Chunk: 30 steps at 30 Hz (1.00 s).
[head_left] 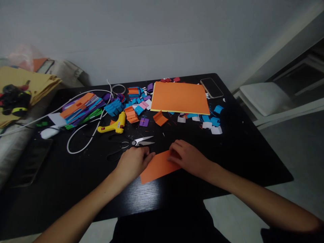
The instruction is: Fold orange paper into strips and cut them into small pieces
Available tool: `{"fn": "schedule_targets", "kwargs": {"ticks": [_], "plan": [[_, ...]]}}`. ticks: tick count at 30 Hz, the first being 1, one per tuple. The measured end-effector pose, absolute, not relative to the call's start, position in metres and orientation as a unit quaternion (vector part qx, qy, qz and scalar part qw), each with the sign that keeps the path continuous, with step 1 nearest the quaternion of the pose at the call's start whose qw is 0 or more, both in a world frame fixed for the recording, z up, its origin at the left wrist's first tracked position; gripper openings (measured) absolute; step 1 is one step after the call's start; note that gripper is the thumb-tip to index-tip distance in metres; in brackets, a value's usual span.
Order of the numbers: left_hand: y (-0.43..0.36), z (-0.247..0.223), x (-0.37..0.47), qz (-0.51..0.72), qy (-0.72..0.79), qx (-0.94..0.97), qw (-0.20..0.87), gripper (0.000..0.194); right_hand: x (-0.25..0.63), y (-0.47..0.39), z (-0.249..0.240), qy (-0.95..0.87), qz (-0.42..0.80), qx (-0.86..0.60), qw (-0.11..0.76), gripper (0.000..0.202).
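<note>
A rectangular piece of orange paper (157, 169) lies on the black table between my hands. At its left end is my left hand (134, 160), fingers curled under and thumb along the paper's edge. My right hand (188, 158) is bent over the right end, its thumb and fingers closed on the paper; the exact grip is partly hidden. Just beyond my left hand lie scissors (134, 143) with their blades apart, pointing right. Past the paper sits a small folded orange piece (160, 118).
A yellow glue gun (116, 124), a looping white cable (69, 143) and coloured paper strips (82, 108) lie left. A stack of orange sheets (180, 98) and a phone (212, 87) are at the back. Another phone (32, 163) rests left; a white chair (263, 98) stands right.
</note>
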State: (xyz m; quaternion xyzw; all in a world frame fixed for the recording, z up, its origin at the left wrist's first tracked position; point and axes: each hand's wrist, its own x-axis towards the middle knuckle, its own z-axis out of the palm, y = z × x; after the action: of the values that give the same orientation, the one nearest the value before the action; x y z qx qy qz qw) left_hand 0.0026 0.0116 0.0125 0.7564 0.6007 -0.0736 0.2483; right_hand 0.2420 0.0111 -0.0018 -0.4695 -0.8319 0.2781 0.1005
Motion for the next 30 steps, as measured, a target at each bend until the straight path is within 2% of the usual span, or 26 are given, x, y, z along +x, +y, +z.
{"fn": "schedule_targets", "kwargs": {"ticks": [21, 28, 30], "plan": [[-0.01, 0.018, -0.055, -0.068, 0.615, 0.73, 0.29, 0.04, 0.244, 0.016, 0.001, -0.812, 0.316, -0.485, 0.077, 0.015], [-0.017, 0.015, -0.067, -0.024, 0.613, 0.73, 0.3, 0.039, 0.248, 0.012, 0.001, -0.826, 0.288, -0.474, 0.105, 0.008], [-0.017, 0.017, -0.067, 0.008, 0.605, 0.733, 0.312, 0.033, 0.253, 0.012, 0.004, -0.838, 0.291, -0.446, 0.116, 0.015]]}}
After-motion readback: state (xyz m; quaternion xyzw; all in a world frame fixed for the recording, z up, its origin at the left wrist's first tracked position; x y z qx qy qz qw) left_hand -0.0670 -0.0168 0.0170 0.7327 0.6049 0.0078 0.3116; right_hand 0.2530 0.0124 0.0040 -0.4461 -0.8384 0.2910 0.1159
